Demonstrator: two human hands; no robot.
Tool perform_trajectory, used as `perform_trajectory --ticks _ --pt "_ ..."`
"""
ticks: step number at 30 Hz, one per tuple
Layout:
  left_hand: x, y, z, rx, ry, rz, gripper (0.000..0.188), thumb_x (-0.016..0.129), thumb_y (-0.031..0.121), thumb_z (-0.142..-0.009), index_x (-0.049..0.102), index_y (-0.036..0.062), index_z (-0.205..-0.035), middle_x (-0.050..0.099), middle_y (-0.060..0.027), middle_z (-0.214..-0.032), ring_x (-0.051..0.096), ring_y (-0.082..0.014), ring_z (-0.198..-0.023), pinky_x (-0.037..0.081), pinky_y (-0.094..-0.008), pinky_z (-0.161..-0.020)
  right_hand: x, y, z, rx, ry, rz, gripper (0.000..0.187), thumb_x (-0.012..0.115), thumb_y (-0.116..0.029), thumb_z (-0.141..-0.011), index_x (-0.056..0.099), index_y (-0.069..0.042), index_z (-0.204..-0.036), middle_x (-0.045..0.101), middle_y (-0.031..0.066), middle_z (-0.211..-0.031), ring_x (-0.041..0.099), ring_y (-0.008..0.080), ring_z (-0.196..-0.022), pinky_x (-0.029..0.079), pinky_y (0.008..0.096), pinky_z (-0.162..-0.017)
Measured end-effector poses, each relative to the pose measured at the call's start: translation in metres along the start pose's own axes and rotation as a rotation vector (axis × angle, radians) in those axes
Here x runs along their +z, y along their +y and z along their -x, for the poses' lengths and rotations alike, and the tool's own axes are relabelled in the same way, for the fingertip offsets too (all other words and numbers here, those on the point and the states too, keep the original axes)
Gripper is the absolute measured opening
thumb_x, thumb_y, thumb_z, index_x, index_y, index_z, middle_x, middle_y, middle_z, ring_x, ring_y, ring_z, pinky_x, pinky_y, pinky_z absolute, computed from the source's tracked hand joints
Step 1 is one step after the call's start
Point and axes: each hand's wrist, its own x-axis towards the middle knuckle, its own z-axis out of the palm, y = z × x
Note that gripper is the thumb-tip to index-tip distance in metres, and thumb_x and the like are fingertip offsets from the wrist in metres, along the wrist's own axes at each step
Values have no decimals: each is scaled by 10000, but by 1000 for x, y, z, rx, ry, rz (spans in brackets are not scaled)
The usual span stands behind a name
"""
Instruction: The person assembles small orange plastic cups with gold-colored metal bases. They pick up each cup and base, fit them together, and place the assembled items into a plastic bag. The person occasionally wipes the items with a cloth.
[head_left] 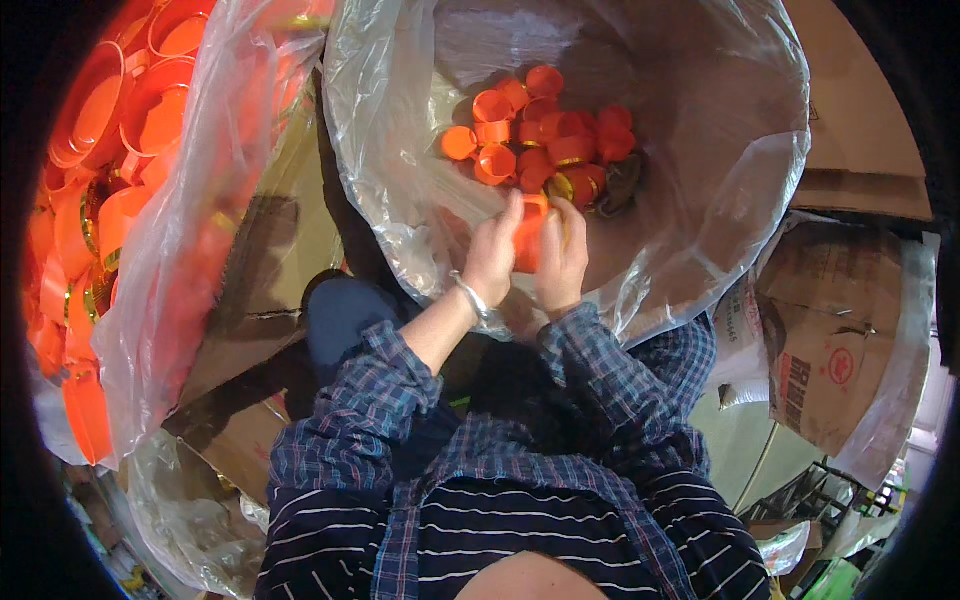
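Observation:
Between my two hands is an orange plastic cup (527, 238), held over the near edge of a plastic-lined container (710, 200). My left hand (488, 255) grips the cup from its left side, a pale band around the wrist. On the other side my right hand (560, 260) has its fingers closed against the same cup, and they hide part of it. Just beyond my fingertips, a heap of small orange cups (495, 163) lies inside the container, several with a shiny gold band (573, 150). A dark object (623, 180) rests at the heap's right edge.
At the left, a clear plastic bag (185, 290) holds many larger orange containers (95, 105). Cardboard (275, 250) lies between that bag and the lined container. On the right stands a printed brown cardboard box (835, 330), with a black crate (810, 495) below it.

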Motion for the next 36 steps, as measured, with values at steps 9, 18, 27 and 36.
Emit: perform_trajectory --ticks 9,18,27,36 --pt "-5 -2 4 164 33 -456 542 466 461 -1022 622 -49 -1117 675 -68 -971 624 -168 -891 493 -317 -821 5 -7 3 608 -26 -537 440 470 -385 -1016 568 7 -1189 618 132 -1160 592 259 -1093 481 377 -897" --pt "-11 1 -5 -284 -10 64 428 451 425 -1033 596 55 -1193 630 -53 -1140 610 -170 -1041 511 -344 -898 -30 5 13 -354 -307 304 696 770 -351 -754 487 -33 -1306 519 207 -1254 533 402 -1119 498 453 -891" --pt "-3 -11 -4 20 20 -175 448 494 422 -1023 654 6 -1065 643 -33 -954 571 -123 -843 483 -284 -771 -35 5 -12 191 -428 -245 692 674 -347 -894 373 -11 -1418 454 184 -1328 494 282 -1200 446 379 -994" --pt "-4 -12 -6 -162 120 -64 441 506 436 -1013 622 38 -1160 629 -35 -1089 576 -124 -975 477 -298 -861 6 5 11 -97 -31 100 320 652 -129 -866 559 27 -1129 586 210 -1086 576 371 -1013 474 397 -891"
